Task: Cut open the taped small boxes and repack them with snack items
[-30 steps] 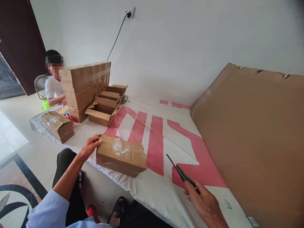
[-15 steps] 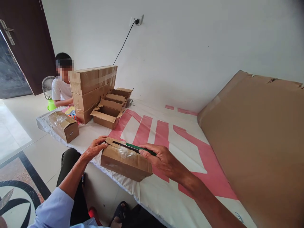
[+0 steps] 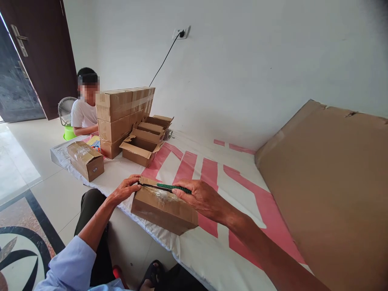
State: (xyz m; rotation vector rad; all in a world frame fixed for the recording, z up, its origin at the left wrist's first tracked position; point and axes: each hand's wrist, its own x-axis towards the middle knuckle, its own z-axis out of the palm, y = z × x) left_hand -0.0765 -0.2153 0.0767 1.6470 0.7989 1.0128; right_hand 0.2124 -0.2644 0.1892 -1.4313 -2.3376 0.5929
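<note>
A taped cardboard box (image 3: 163, 212) lies in front of me near the edge of the cloth-covered surface. My left hand (image 3: 127, 189) holds its left end, thumb and fingers at the top corner. In my right hand (image 3: 200, 198) is a green utility knife (image 3: 174, 187), gripped by its handle above the box top. Its dark blade points left along the top and its tip is close to my left fingertips. Clear, crumpled tape shows on the box top below the knife. Whether the blade cuts into the cardboard I cannot tell.
Another taped box (image 3: 85, 160) lies to the left. Behind it stand stacked boxes (image 3: 115, 125) and several opened boxes (image 3: 138, 153). A person (image 3: 83, 115) sits beyond the stack, near a fan (image 3: 65, 109). A large cardboard sheet (image 3: 327, 182) leans at the right.
My right hand and the knife have moved left along the box top, bringing the blade tip to the left end. My left hand stays on that end. The view has shifted slightly.
</note>
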